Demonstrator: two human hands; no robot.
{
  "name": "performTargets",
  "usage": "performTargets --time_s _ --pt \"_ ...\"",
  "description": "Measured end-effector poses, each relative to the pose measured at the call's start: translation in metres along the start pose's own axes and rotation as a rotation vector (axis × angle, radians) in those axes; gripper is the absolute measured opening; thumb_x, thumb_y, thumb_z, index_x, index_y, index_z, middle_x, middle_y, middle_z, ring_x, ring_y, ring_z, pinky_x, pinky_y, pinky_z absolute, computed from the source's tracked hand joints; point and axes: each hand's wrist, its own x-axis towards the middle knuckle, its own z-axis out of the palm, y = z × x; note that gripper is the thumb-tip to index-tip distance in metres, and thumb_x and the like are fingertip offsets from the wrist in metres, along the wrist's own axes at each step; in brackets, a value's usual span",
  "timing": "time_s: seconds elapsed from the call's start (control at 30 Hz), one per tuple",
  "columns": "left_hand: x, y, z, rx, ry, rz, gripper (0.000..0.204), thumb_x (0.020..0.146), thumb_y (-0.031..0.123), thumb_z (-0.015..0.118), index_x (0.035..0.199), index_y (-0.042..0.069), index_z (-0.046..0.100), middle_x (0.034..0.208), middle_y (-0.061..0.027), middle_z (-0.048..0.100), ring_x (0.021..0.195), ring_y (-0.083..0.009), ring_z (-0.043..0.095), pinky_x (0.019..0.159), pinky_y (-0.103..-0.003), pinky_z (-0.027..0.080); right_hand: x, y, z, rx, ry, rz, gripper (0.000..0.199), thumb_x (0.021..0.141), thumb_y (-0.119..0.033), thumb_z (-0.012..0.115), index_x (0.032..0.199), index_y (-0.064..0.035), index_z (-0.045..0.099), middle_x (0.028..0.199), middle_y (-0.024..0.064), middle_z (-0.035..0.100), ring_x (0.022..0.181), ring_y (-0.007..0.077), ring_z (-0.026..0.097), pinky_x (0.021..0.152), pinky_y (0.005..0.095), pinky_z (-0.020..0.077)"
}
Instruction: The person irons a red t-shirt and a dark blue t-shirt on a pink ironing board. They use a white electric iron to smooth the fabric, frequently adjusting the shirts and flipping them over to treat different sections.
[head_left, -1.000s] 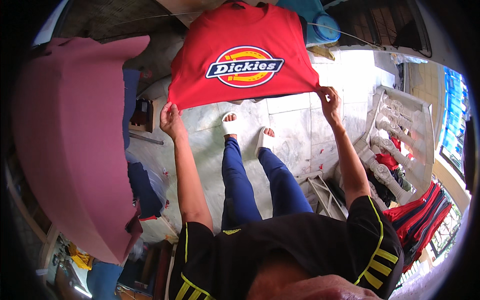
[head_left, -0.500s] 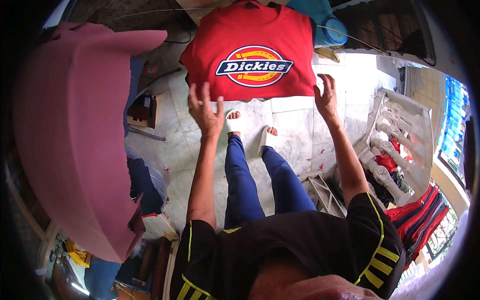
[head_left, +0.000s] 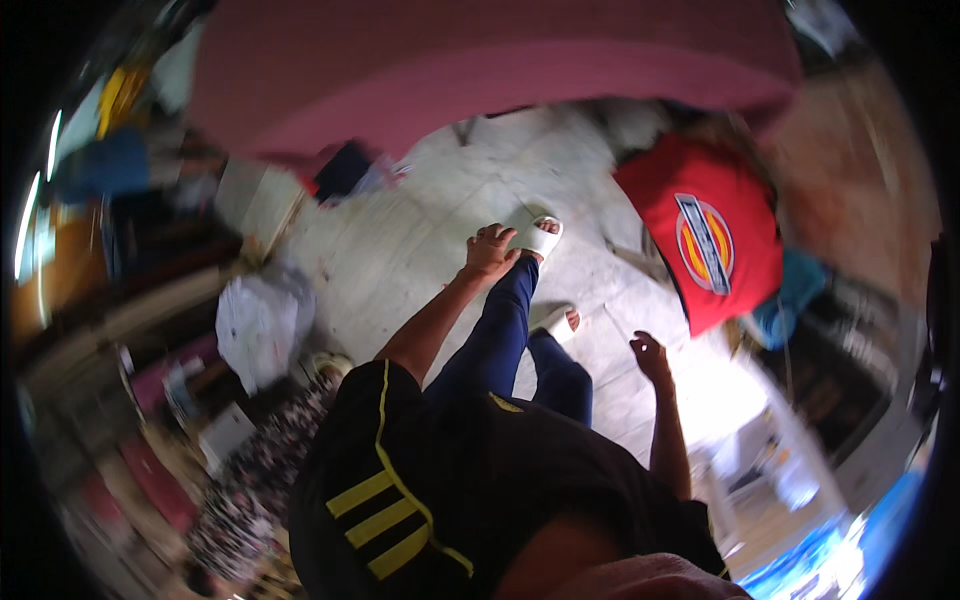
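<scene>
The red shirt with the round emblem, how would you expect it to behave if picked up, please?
The red shirt would probably go floppy, as it looks like spread fabric. Its emblem may bend slightly more stiffly, since it looks printed on.

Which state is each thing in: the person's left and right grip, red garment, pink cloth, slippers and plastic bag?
Left grip, open, empty
Right grip, fingers curled, nothing seen in it
Red garment, spread out, printed side showing, unheld
Pink cloth, spread, partly in view
White slippers, worn
White plastic bag, bulging
</scene>
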Motion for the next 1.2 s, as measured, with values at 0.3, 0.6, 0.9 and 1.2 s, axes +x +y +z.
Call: performTargets --time_s 0.3,0.6,0.9,1.2 --pt "-0.037 -0.232 -0.028 -0.506 0.674 -0.416 0.02 0.087 0.029 0.067 0.099 0.012 0.071 0.094 -0.0146 0.07 0.09 -0.0353 0.067 0.079 -0.044 0.054 0.164 -0.402 -0.161 0.151 0.13 -0.486 0.02 0.091 0.0 0.06 0.11 -0.001 0.066 0.111 0.0129 0.068 0.103 0.0225 0.065 0.087 0.0329 0.051" --pt "0.054 -0.433 -0.145 -0.863 1.14 -0.663 0.023 0.085 0.021 0.066 0.098 0.002 0.07 0.088 -0.0165 0.07 0.086 -0.0353 0.068 0.079 -0.044 0.054 0.342 -0.594 -0.144 -0.281 0.379 -0.764 0.036 0.092 0.0 0.057 0.128 0.0001 0.06 0.137 0.0195 0.055 0.124 0.0334 0.055 0.104 0.0411 0.0437" --pt "0.125 -0.549 -0.095 -0.537 1.149 -1.087 0.031 0.082 0.018 0.07 0.106 -0.001 0.066 0.105 -0.0207 0.066 0.1 -0.0384 0.062 0.087 -0.046 0.048 0.354 -0.623 -0.128 -0.766 0.382 -0.511 0.058 0.101 -0.039 0.041 0.138 0.0053 0.047 0.146 0.0285 0.038 0.135 0.0421 0.038 0.113 0.0541 0.0293" --pt "0.107 -0.536 -0.143 -0.682 1.259 -0.997 0.016 0.089 0.016 0.067 0.094 0.0 0.066 0.085 -0.0183 0.068 0.077 -0.0333 0.068 0.068 -0.041 0.051 0.363 -0.62 -0.125 -0.755 0.376 -0.473 0.068 0.098 -0.051 0.04 0.138 0.0035 0.043 0.147 0.0277 0.035 0.137 0.0425 0.032 0.112 0.0583 0.0261"
